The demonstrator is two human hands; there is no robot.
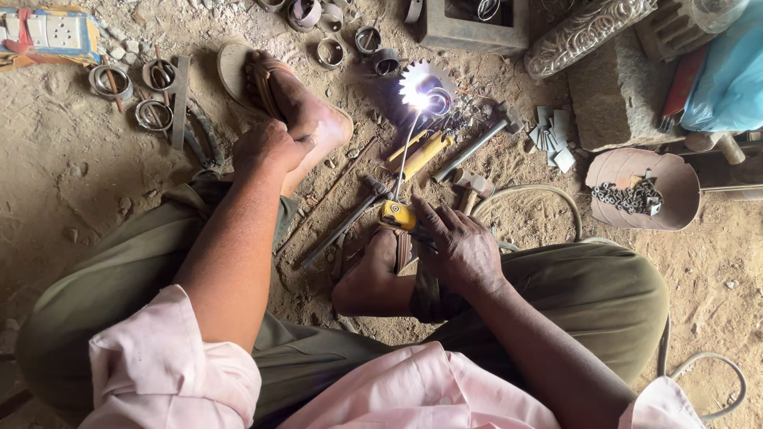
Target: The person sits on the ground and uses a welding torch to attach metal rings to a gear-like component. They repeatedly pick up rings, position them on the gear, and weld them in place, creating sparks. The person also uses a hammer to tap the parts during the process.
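My right hand (457, 242) grips a yellow welding electrode holder (397, 213). Its thin rod (409, 147) runs up to a bright white arc (421, 99) on a toothed metal gear (425, 79) lying on the dirt. My left hand (266, 147) rests closed over my left foot (306, 119), which wears a sandal. My right foot (373, 274) sits just beside the holder, under my right hand. Whether the left hand holds anything is hidden.
A hammer (477, 143), a yellow-handled tool (421, 155) and a long steel rod (342, 226) lie near the gear. Metal rings (151, 95) lie at the left and top. A round pan with chain (640, 191) sits right. A cable (532, 195) loops past my right knee.
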